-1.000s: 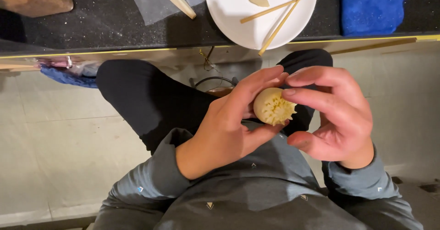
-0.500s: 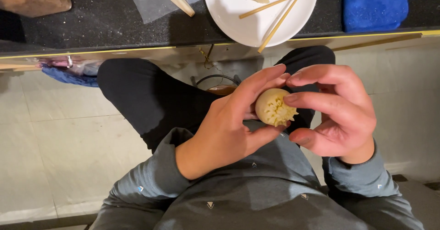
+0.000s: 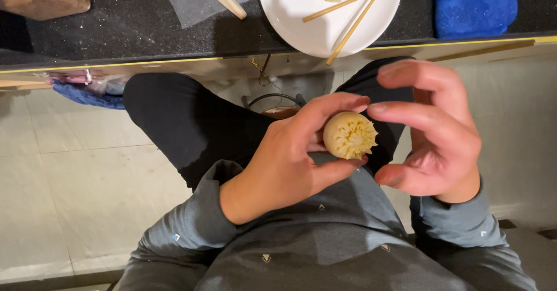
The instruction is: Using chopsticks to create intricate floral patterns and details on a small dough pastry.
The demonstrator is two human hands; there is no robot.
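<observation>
1. Dumpling (image 3: 350,135): round pale dough, pleated top, frame centre.
2. Left hand (image 3: 290,163) fingers pinch it.
3. Right hand (image 3: 435,134) fingers curled wide, index tip at dumpling edge.
4. White plate (image 3: 290,12), chopsticks (image 3: 354,12) at top.

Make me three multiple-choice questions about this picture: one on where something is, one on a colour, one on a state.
1. Where do the chopsticks lie?
A. across the white plate
B. on the floor
C. on the blue cloth

2. What colour is the cloth on the counter?
A. red
B. blue
C. green

3. How is the dumpling held?
A. in the left hand, pleated top showing
B. flat on the plate
C. clamped between the chopsticks

Answers:
1. A, both sticks cross the plate's right side, one end past its rim.
2. B, the cloth at the upper right is plainly blue.
3. A, the left fingers wrap the dumpling while the right hand is open beside it, index fingertip close to it.
</observation>
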